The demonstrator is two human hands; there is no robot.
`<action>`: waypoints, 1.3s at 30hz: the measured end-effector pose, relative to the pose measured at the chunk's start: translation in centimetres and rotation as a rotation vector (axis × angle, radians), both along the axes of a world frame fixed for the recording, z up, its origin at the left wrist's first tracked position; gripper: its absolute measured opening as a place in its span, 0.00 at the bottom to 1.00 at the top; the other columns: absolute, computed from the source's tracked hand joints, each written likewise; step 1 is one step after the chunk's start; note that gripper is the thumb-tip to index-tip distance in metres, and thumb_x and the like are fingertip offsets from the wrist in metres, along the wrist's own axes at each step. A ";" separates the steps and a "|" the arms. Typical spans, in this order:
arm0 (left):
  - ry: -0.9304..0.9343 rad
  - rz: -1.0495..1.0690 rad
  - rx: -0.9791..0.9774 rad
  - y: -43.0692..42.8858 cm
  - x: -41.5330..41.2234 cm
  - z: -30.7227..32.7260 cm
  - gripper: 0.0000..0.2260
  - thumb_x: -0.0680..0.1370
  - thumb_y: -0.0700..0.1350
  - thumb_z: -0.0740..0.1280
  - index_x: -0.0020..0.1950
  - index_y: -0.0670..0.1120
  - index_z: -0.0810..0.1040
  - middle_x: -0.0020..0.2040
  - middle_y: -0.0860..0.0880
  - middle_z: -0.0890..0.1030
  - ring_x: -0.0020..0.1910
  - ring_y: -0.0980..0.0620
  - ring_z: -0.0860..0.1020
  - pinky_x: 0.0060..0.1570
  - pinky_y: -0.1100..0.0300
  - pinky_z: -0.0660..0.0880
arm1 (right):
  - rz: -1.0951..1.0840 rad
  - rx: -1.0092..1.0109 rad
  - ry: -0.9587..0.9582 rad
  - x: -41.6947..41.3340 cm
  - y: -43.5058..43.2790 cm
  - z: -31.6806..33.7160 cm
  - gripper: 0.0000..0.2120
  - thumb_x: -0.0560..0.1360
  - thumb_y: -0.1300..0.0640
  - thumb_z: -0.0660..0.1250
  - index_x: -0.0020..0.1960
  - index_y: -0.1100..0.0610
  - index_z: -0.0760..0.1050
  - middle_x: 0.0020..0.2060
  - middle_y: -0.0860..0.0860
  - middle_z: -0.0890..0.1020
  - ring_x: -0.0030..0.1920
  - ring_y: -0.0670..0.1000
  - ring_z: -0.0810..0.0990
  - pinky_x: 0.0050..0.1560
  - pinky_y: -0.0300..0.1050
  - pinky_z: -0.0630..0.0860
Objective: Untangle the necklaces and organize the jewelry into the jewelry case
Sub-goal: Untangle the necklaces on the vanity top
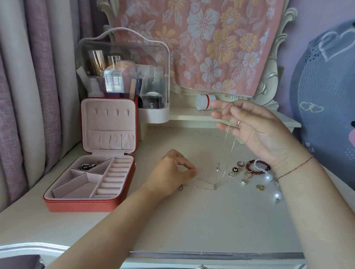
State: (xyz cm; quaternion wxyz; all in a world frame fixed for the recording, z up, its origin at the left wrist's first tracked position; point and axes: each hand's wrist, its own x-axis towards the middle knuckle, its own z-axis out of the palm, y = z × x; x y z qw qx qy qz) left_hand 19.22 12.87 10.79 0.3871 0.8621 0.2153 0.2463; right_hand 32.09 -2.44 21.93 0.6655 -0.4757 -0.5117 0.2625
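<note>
The right hand [251, 125] holds the silver necklaces [225, 148] up in a thumb-and-finger grip while the left hand [171, 172] pinches one strand down on the counter [189, 225], seemingly to stretch the tangle apart, right of the open jewelry case [79, 206].

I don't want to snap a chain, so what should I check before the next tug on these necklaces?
1. Left hand grip pinches the silver chains low on the dressing table: ok.
2. Right hand holds them raised: ok.
3. Chains separated at the low crossing: not ok, strands meet there.
4. Pendant free of the strands: cannot tell.
5. Jewelry case open, with bare compartments: ok.
6. Beaded bracelets apart from the chains: ok.
</note>
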 end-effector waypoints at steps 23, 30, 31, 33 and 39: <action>-0.092 -0.316 -0.514 -1.1 0.6 0.0 0.07 0.80 0.32 0.63 0.50 0.41 0.79 0.37 0.48 0.83 0.31 0.54 0.80 0.39 0.62 0.78 | -0.023 0.154 0.248 -0.1 0.7 1.9 0.07 0.73 0.56 0.63 0.40 0.52 0.79 0.53 0.53 0.82 0.53 0.50 0.81 0.55 0.45 0.78; -0.077 -0.249 -0.486 -1.0 0.6 0.3 0.09 0.82 0.34 0.58 0.48 0.43 0.76 0.41 0.46 0.83 0.34 0.53 0.80 0.34 0.65 0.76 | 0.020 0.177 0.402 0.5 -1.1 0.2 0.09 0.74 0.54 0.61 0.41 0.51 0.79 0.50 0.51 0.82 0.45 0.47 0.81 0.45 0.41 0.78; -0.071 -0.243 -0.461 -1.0 0.6 0.3 0.10 0.82 0.34 0.57 0.48 0.43 0.76 0.41 0.47 0.83 0.34 0.52 0.80 0.35 0.63 0.77 | 0.022 0.174 0.412 0.4 -1.2 0.2 0.09 0.74 0.54 0.60 0.41 0.51 0.79 0.50 0.51 0.82 0.43 0.46 0.80 0.43 0.40 0.78; -0.063 -0.221 -0.415 -1.1 0.5 0.4 0.10 0.82 0.34 0.56 0.47 0.43 0.75 0.41 0.47 0.83 0.35 0.51 0.81 0.34 0.64 0.76 | 0.017 0.163 0.412 0.2 -1.5 0.1 0.08 0.74 0.54 0.60 0.42 0.51 0.77 0.49 0.50 0.82 0.41 0.45 0.79 0.39 0.37 0.77; -0.099 -0.147 -0.455 -0.8 0.9 0.1 0.08 0.84 0.38 0.55 0.47 0.44 0.71 0.41 0.46 0.85 0.38 0.43 0.82 0.44 0.49 0.75 | 0.048 0.140 0.427 -0.1 -2.0 0.5 0.09 0.75 0.54 0.59 0.42 0.51 0.77 0.49 0.49 0.81 0.34 0.42 0.73 0.25 0.31 0.68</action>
